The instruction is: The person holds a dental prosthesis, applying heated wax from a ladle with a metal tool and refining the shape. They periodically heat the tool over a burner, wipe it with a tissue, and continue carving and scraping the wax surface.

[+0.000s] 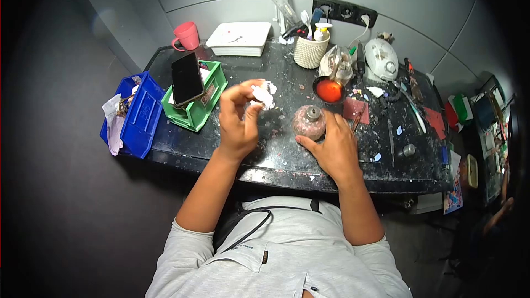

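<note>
My left hand (240, 116) is raised over the bench, thumb and fingers closed on a white lumpy piece (263, 96) with an uneven outline. It resembles a plaster cast, but its details are too small to tell. My right hand (337, 146) is wrapped around the side of a round glass spirit lamp (307, 126) with a metal top, which stands upright on the black bench. Just behind the lamp is a dark ladle-like pan (329, 90) containing something bright orange-red. A square red wax sheet (356, 110) lies to the right of the lamp, close to my fingers.
At left are a blue bin (144, 113) and a green bin (194, 117) with a phone (187, 79) on top. A pink mug (186, 36), white tray (238, 38) and tool cup (311, 51) line the back. Scraps and tools litter the right side of the bench.
</note>
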`<state>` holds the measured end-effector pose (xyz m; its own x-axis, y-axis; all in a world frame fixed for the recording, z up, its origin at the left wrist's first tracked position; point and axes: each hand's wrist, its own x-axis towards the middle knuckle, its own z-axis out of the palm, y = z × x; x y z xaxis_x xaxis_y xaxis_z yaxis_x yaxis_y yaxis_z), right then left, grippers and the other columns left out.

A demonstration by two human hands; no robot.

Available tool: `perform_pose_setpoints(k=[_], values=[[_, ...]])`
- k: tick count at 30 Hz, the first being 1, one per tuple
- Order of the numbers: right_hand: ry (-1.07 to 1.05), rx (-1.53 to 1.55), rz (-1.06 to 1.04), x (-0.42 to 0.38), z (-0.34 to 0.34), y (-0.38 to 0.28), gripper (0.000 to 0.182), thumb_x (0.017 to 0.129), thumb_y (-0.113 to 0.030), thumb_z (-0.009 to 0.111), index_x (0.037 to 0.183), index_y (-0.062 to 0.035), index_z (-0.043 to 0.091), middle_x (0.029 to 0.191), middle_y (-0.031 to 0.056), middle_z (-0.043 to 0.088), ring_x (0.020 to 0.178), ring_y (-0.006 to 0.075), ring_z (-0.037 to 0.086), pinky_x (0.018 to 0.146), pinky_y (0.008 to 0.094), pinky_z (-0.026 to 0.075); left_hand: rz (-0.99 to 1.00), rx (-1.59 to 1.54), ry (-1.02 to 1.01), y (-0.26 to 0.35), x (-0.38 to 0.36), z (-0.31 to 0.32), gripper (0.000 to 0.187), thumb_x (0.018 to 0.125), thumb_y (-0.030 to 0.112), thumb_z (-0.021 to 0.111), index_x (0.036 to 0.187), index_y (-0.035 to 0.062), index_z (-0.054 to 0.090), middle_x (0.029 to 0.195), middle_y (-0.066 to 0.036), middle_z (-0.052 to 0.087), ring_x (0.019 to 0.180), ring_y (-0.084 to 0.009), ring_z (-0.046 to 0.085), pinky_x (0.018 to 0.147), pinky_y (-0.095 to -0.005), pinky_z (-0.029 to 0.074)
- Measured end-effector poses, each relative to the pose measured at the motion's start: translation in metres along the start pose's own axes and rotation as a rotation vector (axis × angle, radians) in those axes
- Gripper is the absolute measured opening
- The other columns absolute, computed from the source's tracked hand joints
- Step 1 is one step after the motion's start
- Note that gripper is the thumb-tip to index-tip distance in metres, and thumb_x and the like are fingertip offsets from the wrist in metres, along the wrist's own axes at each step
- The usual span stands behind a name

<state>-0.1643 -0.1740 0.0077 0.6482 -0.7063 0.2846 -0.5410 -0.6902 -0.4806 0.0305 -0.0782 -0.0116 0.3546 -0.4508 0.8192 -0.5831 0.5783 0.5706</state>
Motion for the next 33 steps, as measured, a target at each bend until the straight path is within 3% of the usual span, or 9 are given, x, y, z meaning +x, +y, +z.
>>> perform_pose_setpoints(k=[3,5,12,16,21,27,28,33], values=[[0.036,0.037,-0.002,-0.001,-0.001,-0.001,0.072,0.068,-0.037,0.087,0.12,0.0025,0.057,0.11,0.0196,0.062,0.108,0.0352,0.06,0.091,0.0438,0.049,-0.185,-0.111,0.15,0.001,0.004,-0.001,0.026,0.102,0.009,0.053,0.123,0.0007,0.041,0.111,-0.018,0.064,0.09,-0.0178,0.065,0.076,-0.03,0.055],[0.033,0.062,0.017,-0.001,0.0,-0.001,0.072,0.066,-0.035,0.088,0.118,0.0029,0.057,0.111,0.0191,0.062,0.107,0.0347,0.059,0.093,0.0431,0.048,-0.248,-0.176,0.166,-0.003,0.006,-0.006,0.025,0.102,0.015,0.053,0.121,0.0008,0.043,0.105,-0.017,0.067,0.078,-0.0164,0.064,0.069,-0.028,0.053],[0.101,0.128,-0.096,-0.006,0.004,0.006,0.073,0.063,-0.032,0.089,0.117,0.0013,0.055,0.11,0.0162,0.06,0.108,0.032,0.053,0.099,0.0413,0.038,-0.526,-0.471,0.251,-0.013,0.009,-0.019,0.031,0.101,0.026,0.055,0.116,-0.0005,0.051,0.091,-0.013,0.067,0.065,-0.0172,0.064,0.057,-0.0296,0.054],[0.095,0.29,-0.07,-0.01,0.004,0.009,0.072,0.061,-0.032,0.089,0.115,-0.0014,0.053,0.11,0.0165,0.06,0.108,0.0326,0.053,0.1,0.0416,0.038,-0.586,-0.517,0.223,-0.017,0.007,-0.023,0.029,0.101,0.029,0.055,0.114,0.0033,0.054,0.093,-0.011,0.067,0.067,-0.0151,0.062,0.059,-0.0281,0.051],[0.01,0.485,-0.025,-0.013,-0.002,0.007,0.07,0.062,-0.03,0.09,0.115,-0.0028,0.052,0.108,0.0177,0.062,0.105,0.0322,0.059,0.095,0.0423,0.045,-0.603,-0.729,0.207,-0.017,0.01,-0.023,0.039,0.098,0.022,0.059,0.131,0.0028,0.051,0.101,-0.013,0.067,0.073,-0.0151,0.061,0.065,-0.027,0.051],[-0.053,0.834,-0.034,-0.014,0.001,0.009,0.069,0.063,-0.024,0.092,0.115,-0.0015,0.051,0.103,0.0148,0.066,0.095,0.0218,0.066,0.084,0.0341,0.053,-0.574,-0.523,0.191,-0.015,0.007,-0.017,0.034,0.1,0.013,0.058,0.132,0.0031,0.053,0.107,-0.013,0.068,0.077,-0.0139,0.061,0.07,-0.0268,0.051],[-0.065,0.875,-0.036,-0.013,0.001,0.009,0.069,0.064,-0.022,0.092,0.116,-0.0011,0.051,0.102,0.0139,0.066,0.094,0.0192,0.066,0.083,0.0321,0.054,-0.571,-0.486,0.184,-0.014,0.006,-0.017,0.032,0.099,0.011,0.059,0.129,0.002,0.055,0.107,-0.011,0.067,0.084,-0.0139,0.062,0.072,-0.027,0.051],[-0.11,0.917,-0.02,-0.014,0.003,0.01,0.071,0.064,-0.022,0.091,0.119,0.0008,0.051,0.103,0.0155,0.067,0.093,0.0186,0.066,0.084,0.0319,0.053,-0.472,-0.392,0.059,-0.014,0.002,-0.012,0.032,0.095,0.012,0.066,0.124,0.0037,0.055,0.111,-0.01,0.066,0.098,-0.0156,0.064,0.078,-0.0263,0.049]])
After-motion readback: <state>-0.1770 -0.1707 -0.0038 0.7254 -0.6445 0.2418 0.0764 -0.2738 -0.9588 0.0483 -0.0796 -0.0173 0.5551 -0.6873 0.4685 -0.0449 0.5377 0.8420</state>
